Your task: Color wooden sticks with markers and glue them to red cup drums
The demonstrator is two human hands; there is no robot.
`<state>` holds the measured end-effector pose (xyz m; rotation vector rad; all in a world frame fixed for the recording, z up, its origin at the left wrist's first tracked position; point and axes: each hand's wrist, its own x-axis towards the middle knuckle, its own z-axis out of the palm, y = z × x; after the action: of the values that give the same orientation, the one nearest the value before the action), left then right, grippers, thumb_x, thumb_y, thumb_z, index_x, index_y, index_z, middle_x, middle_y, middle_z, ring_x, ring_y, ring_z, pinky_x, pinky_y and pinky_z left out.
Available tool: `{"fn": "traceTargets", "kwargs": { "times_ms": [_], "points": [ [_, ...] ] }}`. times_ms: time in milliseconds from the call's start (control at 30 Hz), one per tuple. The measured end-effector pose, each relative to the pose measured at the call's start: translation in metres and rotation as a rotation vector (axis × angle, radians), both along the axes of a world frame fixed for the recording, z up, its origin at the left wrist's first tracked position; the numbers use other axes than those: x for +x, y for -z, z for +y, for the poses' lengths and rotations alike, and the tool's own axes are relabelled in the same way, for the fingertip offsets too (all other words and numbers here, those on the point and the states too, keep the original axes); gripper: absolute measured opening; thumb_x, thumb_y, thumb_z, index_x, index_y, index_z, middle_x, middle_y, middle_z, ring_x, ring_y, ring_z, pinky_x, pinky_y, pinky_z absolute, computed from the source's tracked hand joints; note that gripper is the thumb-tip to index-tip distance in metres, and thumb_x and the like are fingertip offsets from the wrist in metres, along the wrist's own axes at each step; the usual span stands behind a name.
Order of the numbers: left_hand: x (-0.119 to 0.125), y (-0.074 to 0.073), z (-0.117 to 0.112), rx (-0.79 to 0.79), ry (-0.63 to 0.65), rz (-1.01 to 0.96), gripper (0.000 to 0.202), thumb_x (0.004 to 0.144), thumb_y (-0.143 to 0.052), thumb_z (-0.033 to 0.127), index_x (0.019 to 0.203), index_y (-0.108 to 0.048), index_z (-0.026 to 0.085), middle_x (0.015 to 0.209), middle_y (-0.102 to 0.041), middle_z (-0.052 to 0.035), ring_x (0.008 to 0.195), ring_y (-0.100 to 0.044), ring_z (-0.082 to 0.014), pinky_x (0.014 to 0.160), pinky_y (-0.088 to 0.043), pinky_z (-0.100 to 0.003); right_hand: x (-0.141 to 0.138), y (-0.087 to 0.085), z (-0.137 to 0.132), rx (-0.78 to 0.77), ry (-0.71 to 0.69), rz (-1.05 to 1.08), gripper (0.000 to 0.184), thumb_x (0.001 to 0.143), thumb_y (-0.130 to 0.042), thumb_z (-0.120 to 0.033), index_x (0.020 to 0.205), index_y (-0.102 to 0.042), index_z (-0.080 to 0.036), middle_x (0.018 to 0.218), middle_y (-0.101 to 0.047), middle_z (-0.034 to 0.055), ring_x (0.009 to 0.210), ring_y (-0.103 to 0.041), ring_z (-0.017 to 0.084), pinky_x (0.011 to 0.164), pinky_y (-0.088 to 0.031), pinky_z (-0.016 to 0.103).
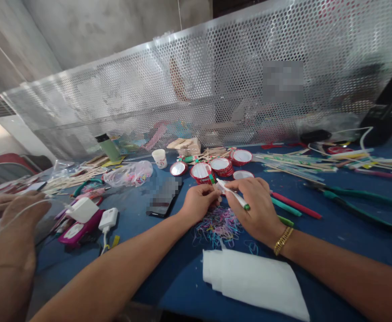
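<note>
My left hand [198, 203] is closed in a pinch on a thin wooden stick [210, 175] with green and red colouring near its upper end. In my right hand [259, 210], wearing a gold band at the wrist, is a white marker [238, 199] with a green end, its tip close to the stick. Beneath both hands lies a tangle of pink, purple and blue strings [219, 226]. Just beyond them stand several round red-rimmed pieces [220, 164] with white tops, some stacked. A white squeeze bottle [249, 279] lies on its side near me.
A black phone [164, 197] and a paper cup [159, 158] are left of centre. Green-handled pliers [360, 205] and coloured markers [296, 204] lie at right. Another person's hand and foot [19, 223] rest at far left. A perforated metal panel [132, 94] edges the back.
</note>
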<state>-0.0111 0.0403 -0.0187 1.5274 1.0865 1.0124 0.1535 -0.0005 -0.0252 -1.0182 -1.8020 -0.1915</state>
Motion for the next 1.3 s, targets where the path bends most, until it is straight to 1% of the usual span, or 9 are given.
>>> {"fn": "traceTargets", "kwargs": {
  "times_ms": [200, 367, 533, 667, 833, 1000, 1200, 1300],
  "points": [
    [-0.0009, 0.0027, 0.0018, 0.022, 0.011, -0.012, 0.043, 0.067, -0.076, 0.055, 0.058, -0.060, 0.016, 0.052, -0.056, 0.0015, 0.046, -0.045, -0.0084, 0.047, -0.034, -0.022, -0.0015, -0.0015, -0.0010, 0.006, -0.071, -0.022, 0.010, 0.095, -0.050, -0.028, 0.097, -0.059, -0.024, 0.092, -0.070, 0.0019, 0.089, -0.060, 0.021, 0.087, -0.035, 0.041],
    [-0.0018, 0.0054, 0.0036, 0.023, 0.004, 0.011, 0.041, 0.071, -0.072, 0.053, 0.060, -0.060, 0.016, 0.055, -0.059, 0.0004, 0.047, -0.048, -0.0091, 0.048, -0.036, -0.023, -0.0007, -0.0001, 0.0000, 0.005, -0.010, 0.006, 0.012, 0.095, -0.050, -0.029, 0.100, -0.060, -0.023, 0.095, -0.070, 0.0040, 0.090, -0.059, 0.023, 0.087, -0.036, 0.042],
    [-0.0019, 0.0063, 0.0037, 0.033, 0.026, 0.002, 0.043, 0.071, -0.073, 0.055, 0.059, -0.059, 0.016, 0.053, -0.056, 0.0015, 0.046, -0.046, -0.0086, 0.047, -0.034, -0.023, -0.0007, -0.0007, -0.0009, -0.004, -0.058, -0.036, 0.011, 0.095, -0.051, -0.028, 0.098, -0.060, -0.023, 0.093, -0.070, 0.0019, 0.090, -0.059, 0.021, 0.087, -0.035, 0.040],
    [-0.0017, 0.0067, 0.0037, 0.028, 0.018, 0.010, 0.042, 0.072, -0.071, 0.055, 0.061, -0.060, 0.016, 0.054, -0.057, 0.0009, 0.047, -0.046, -0.0087, 0.047, -0.034, -0.023, -0.0006, -0.0010, -0.0012, 0.009, -0.007, 0.000, 0.012, 0.094, -0.052, -0.028, 0.099, -0.061, -0.022, 0.094, -0.070, 0.0034, 0.091, -0.059, 0.022, 0.087, -0.036, 0.041],
    [-0.0012, 0.0040, 0.0024, 0.024, 0.022, 0.002, 0.044, 0.070, -0.072, 0.056, 0.060, -0.058, 0.016, 0.052, -0.055, 0.0014, 0.046, -0.045, -0.0087, 0.046, -0.033, -0.023, -0.0011, -0.0023, -0.0020, -0.007, -0.065, -0.034, 0.011, 0.095, -0.051, -0.028, 0.097, -0.060, -0.023, 0.092, -0.070, 0.0017, 0.089, -0.059, 0.021, 0.087, -0.034, 0.040],
    [-0.0017, 0.0064, 0.0043, 0.015, 0.005, 0.020, 0.042, 0.071, -0.071, 0.055, 0.061, -0.059, 0.016, 0.054, -0.057, 0.0007, 0.046, -0.046, -0.0091, 0.046, -0.034, -0.023, -0.0002, -0.0004, -0.0004, 0.014, -0.004, -0.012, 0.013, 0.095, -0.051, -0.029, 0.100, -0.060, -0.021, 0.094, -0.070, 0.0040, 0.090, -0.059, 0.022, 0.087, -0.035, 0.041],
    [-0.0023, 0.0082, 0.0049, 0.042, 0.029, 0.011, 0.043, 0.072, -0.071, 0.054, 0.060, -0.059, 0.016, 0.053, -0.057, 0.0013, 0.046, -0.045, -0.0081, 0.046, -0.033, -0.022, -0.0013, -0.0022, -0.0018, -0.004, -0.071, -0.035, 0.011, 0.095, -0.051, -0.028, 0.098, -0.060, -0.023, 0.093, -0.070, 0.0022, 0.089, -0.060, 0.021, 0.087, -0.035, 0.040],
    [-0.0019, 0.0065, 0.0039, 0.029, 0.021, 0.017, 0.044, 0.071, -0.072, 0.056, 0.060, -0.059, 0.016, 0.054, -0.057, 0.0009, 0.046, -0.046, -0.0086, 0.046, -0.034, -0.022, -0.0011, -0.0016, -0.0013, -0.002, -0.043, -0.028, 0.012, 0.095, -0.050, -0.028, 0.099, -0.060, -0.022, 0.094, -0.070, 0.0029, 0.090, -0.059, 0.022, 0.087, -0.035, 0.041]
  ]
}}
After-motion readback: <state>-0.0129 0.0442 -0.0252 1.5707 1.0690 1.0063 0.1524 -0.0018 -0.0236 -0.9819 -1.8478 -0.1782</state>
